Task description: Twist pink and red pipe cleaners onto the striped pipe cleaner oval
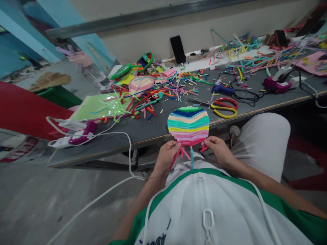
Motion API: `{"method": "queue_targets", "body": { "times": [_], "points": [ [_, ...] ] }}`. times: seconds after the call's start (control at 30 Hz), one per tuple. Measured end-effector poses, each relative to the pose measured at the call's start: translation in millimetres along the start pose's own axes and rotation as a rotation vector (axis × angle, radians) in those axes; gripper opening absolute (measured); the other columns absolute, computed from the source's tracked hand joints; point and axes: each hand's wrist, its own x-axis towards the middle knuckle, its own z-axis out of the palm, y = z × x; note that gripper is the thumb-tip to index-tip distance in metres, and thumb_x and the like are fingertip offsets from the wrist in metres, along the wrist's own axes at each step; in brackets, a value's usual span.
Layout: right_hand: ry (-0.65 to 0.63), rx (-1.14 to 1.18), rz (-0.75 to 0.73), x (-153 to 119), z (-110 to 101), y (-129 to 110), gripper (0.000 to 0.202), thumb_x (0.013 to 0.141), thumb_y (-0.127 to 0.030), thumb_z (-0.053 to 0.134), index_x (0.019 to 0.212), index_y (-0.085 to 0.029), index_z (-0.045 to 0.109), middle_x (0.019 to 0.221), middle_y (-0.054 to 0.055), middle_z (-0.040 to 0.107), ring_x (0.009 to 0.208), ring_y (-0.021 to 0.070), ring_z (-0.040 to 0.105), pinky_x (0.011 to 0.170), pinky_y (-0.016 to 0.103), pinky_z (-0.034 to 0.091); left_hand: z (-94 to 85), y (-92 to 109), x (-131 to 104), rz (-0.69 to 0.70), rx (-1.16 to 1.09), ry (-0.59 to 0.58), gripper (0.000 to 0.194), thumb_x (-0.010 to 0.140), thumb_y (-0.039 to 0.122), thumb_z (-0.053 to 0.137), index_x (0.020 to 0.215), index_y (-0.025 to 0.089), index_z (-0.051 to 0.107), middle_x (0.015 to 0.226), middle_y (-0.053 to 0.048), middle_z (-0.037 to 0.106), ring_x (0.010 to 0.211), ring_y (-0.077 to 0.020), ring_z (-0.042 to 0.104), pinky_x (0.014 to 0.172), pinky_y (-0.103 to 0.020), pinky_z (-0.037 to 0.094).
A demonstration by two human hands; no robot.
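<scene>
Hands: my left hand (167, 151) and right hand (217, 146) pinch the striped disc (188, 126) at its lower edge.
Direction: disc rises away from both, equally near, over the worktop (143, 129) edge.

Grey worktable (153, 131), beige wall (153, 37), concrete floor (38, 204), possibly red bench (22, 109) left.

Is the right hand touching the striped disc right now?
Touching. The head view shows the right hand with its fingers pinching the lower edge of the striped disc; no gap shows between them.
</scene>
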Motion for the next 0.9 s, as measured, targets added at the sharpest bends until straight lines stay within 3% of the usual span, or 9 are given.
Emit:
{"method": "queue_targets", "body": {
  "times": [0.1,0.33,0.9],
  "points": [
    [0.025,-0.061,-0.064,-1,1,3,0.023,0.074,-0.038,0.066,0.067,-0.017,0.062,0.063,-0.002,0.058,0.060,0.0113,0.048,0.060,0.025,0.036,2.4,-1,-2,-0.001,0.005,0.031,0.022,0.066,0.033,0.072,0.068,0.014,0.061,0.059,0.000,0.064,0.048,-0.0071,0.050,0.049,-0.018,0.037],
    [0.102,-0.139,-0.052,-3,3,6,0.025,0.074,-0.039,0.064,0.064,-0.018,0.055,0.059,-0.003,0.053,0.055,0.0107,0.043,0.055,0.024,0.035,5.6,-9,-1,0.026,-0.013,0.068,0.024,0.066,0.035,0.073,0.070,0.014,0.061,0.059,0.001,0.063,0.049,-0.0072,0.050,0.050,-0.018,0.037],
    [0.135,-0.243,-0.104,-4,3,9,0.026,0.076,-0.041,0.061,0.062,-0.020,0.052,0.056,-0.003,0.050,0.051,0.0115,0.041,0.053,0.026,0.034,5.4,-11,-4,0.059,0.070,0.098,0.026,0.066,0.038,0.072,0.069,0.014,0.061,0.054,0.003,0.058,0.044,-0.0073,0.045,0.046,-0.019,0.034]
  ]
}}
